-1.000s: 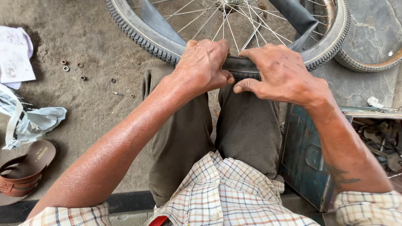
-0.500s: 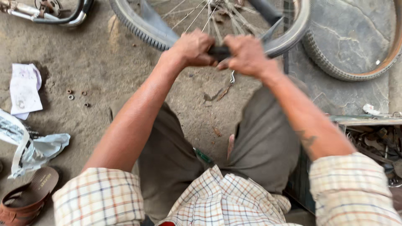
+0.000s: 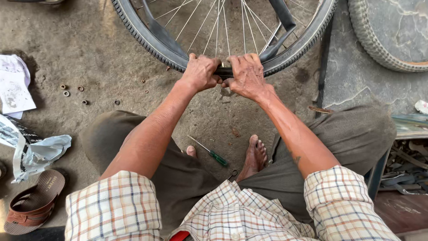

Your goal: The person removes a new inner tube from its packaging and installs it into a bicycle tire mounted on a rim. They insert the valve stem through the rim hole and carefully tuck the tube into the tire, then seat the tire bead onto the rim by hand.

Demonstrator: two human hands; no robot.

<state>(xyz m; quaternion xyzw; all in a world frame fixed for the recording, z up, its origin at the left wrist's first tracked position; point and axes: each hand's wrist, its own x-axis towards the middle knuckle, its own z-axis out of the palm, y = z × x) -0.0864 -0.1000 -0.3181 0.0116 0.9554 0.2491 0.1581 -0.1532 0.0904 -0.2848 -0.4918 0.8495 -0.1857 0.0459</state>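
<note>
Hands, left hand and right hand, clench the tyre edge side by side, touching.

Wheel top cut off by frame edge; my fingertips hidden behind tyre; second tyre cropped; floor bits too small.
</note>
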